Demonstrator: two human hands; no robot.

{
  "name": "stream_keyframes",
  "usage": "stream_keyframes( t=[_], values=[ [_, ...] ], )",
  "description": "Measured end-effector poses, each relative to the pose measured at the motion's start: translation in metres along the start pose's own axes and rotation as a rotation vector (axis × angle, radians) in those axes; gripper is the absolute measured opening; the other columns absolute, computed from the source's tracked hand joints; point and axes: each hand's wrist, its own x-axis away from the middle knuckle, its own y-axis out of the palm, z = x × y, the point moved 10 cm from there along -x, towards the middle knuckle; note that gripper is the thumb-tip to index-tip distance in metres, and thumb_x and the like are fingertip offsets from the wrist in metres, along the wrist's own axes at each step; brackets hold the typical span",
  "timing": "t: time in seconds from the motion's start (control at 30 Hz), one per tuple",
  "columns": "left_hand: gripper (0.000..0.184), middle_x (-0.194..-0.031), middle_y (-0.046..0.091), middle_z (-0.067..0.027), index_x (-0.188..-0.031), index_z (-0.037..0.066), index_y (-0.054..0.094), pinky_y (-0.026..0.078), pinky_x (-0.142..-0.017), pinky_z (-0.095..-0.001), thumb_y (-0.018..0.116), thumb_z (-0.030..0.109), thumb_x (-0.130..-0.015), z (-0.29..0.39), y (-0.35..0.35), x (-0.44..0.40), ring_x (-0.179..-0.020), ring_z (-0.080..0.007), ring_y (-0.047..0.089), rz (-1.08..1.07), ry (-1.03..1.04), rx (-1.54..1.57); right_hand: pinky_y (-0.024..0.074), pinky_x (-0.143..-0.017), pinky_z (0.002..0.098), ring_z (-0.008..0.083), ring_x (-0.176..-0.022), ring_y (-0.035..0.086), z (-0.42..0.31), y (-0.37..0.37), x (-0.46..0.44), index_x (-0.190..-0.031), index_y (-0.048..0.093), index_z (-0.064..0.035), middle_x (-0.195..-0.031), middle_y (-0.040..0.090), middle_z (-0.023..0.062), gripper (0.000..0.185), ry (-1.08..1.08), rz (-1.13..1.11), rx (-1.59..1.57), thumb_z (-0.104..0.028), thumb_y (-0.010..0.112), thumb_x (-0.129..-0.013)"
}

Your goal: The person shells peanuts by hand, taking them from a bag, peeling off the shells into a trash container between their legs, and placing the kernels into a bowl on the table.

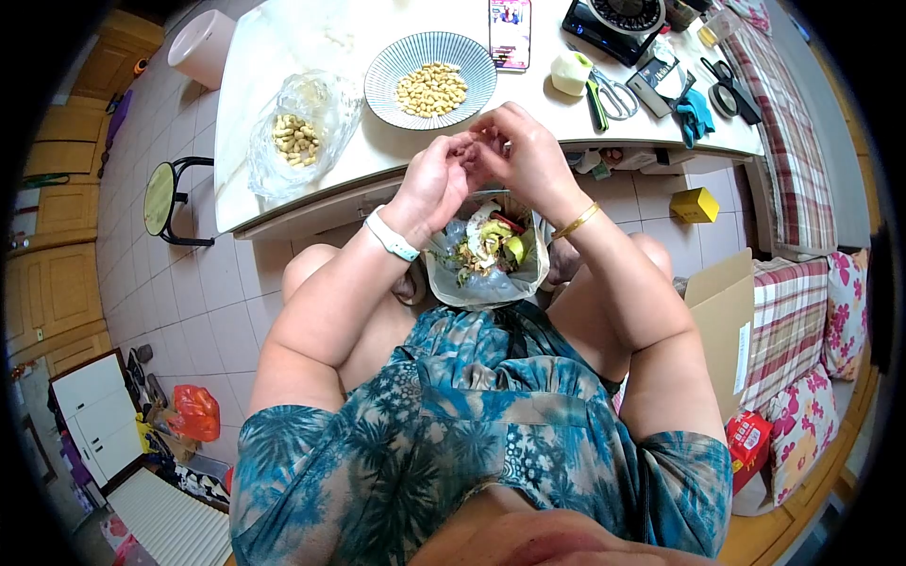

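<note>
Just in front of the table edge, above a lined waste bin (486, 255) with peels and scraps in it, my left hand (442, 179) and my right hand (514, 151) meet at the fingertips. The fingers of both are bent together in a pinch; what they hold, if anything, is too small and hidden to name. Beyond them on the table stands a striped bowl (377, 83) with pale peeled nuts or beans (430, 90). A clear plastic bag (326, 108) to its left holds similar pieces (295, 140).
A phone (510, 36) lies right of the bowl. Farther right are a pale green fruit (570, 73), scissors (618, 97), a teal cloth (696, 117) and black tape (724, 99). A stool (160, 199) stands left, an open cardboard box (722, 325) at right.
</note>
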Motion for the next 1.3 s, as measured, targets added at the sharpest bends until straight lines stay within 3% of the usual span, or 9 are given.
stream_keyframes(
  t=[0.13,0.17,0.27,0.43,0.67,0.77,0.87,1.03,1.3],
  values=[
    [0.026,-0.121,0.062,-0.0149,-0.127,-0.002,0.053,0.055,-0.093,-0.0336,0.045,0.004,-0.103,0.02,-0.002,0.001,-0.11,-0.0217,0.063,0.083,0.131,-0.061,0.0556,-0.073,0.0339,0.0218,-0.075,0.067,0.017,-0.007,-0.006,-0.1,0.067,0.0009,-0.088,0.068,0.0127,0.018,0.118,-0.009,-0.199,-0.006,0.068,-0.084],
    [0.026,-0.12,0.062,-0.0153,-0.127,-0.003,0.053,0.055,-0.092,-0.0318,0.045,-0.001,-0.102,0.029,-0.004,0.004,-0.111,-0.0219,0.063,0.115,0.17,-0.085,0.0519,-0.069,0.0249,0.0074,-0.073,0.059,0.017,-0.005,-0.006,-0.104,0.066,0.0004,-0.083,0.067,0.0045,0.018,0.128,-0.068,-0.177,-0.004,0.066,-0.086],
    [0.026,-0.118,0.064,-0.0146,-0.126,-0.003,0.054,0.056,-0.088,-0.0289,0.047,-0.002,-0.102,0.045,-0.013,0.005,-0.108,-0.0209,0.066,0.174,0.224,-0.118,0.0514,-0.068,0.0252,0.0074,-0.072,0.058,0.027,0.013,0.0,-0.102,0.067,0.0004,-0.081,0.065,0.0042,0.018,0.191,-0.296,-0.22,-0.005,0.066,-0.085],
    [0.023,-0.106,0.067,-0.009,-0.125,-0.001,0.058,0.055,-0.078,-0.0253,0.049,0.009,-0.106,0.05,-0.02,0.005,-0.092,-0.014,0.065,0.167,0.231,-0.122,0.0559,-0.074,0.0395,0.0319,-0.078,0.069,0.027,0.051,0.023,-0.098,0.067,0.0009,-0.086,0.07,0.0185,0.017,0.058,-0.587,0.071,-0.002,0.063,-0.081],
    [0.029,-0.103,0.065,-0.006,-0.124,-0.003,0.058,0.051,-0.071,-0.0211,0.045,0.018,-0.109,0.031,-0.02,-0.005,-0.085,-0.0093,0.062,-0.072,0.125,-0.045,0.0558,-0.08,0.0456,0.0346,-0.087,0.071,0.021,0.071,0.051,-0.093,0.073,-0.0053,-0.087,0.072,0.0171,0.017,0.04,-0.852,0.2,-0.012,0.069,-0.078],
    [0.031,-0.104,0.065,-0.0071,-0.123,-0.003,0.058,0.054,-0.073,-0.0239,0.042,0.021,-0.11,0.033,-0.016,0.004,-0.086,-0.0108,0.062,0.144,0.141,-0.114,0.0562,-0.077,0.0453,0.0345,-0.086,0.07,0.019,0.059,0.035,-0.092,0.073,-0.0073,-0.089,0.072,0.0165,0.015,0.029,-0.724,0.249,-0.014,0.07,-0.079],
    [0.035,-0.107,0.064,-0.009,-0.125,-0.003,0.056,0.056,-0.078,-0.0275,0.037,0.024,-0.112,0.028,-0.012,0.001,-0.09,-0.0133,0.063,0.125,0.128,-0.043,0.0553,-0.07,0.0457,0.0359,-0.081,0.068,0.004,0.018,0.007,-0.092,0.07,-0.0067,-0.088,0.069,0.0152,0.011,-0.09,-0.252,0.191,-0.015,0.069,-0.084],
    [0.039,-0.113,0.063,-0.011,-0.127,-0.002,0.054,0.056,-0.087,-0.0316,0.033,0.027,-0.112,0.02,-0.02,-0.009,-0.1,-0.0165,0.064,0.035,0.115,-0.008,0.0535,-0.074,0.0436,0.0321,-0.085,0.065,-0.023,-0.013,-0.004,-0.09,0.07,-0.0068,-0.092,0.064,0.0089,0.014,-0.2,0.093,0.199,-0.016,0.074,-0.081],
    [0.045,-0.123,0.06,-0.0067,-0.136,0.006,0.046,0.051,-0.098,-0.0391,0.025,0.038,-0.113,-0.001,0.001,-0.002,-0.109,-0.0185,0.06,0.084,0.03,-0.065,0.0469,-0.08,0.0385,0.0262,-0.092,0.06,-0.031,0.015,0.0,-0.085,0.071,-0.008,-0.088,0.064,0.0046,0.013,-0.378,-0.01,0.342,-0.016,0.075,-0.076]
  ],
)
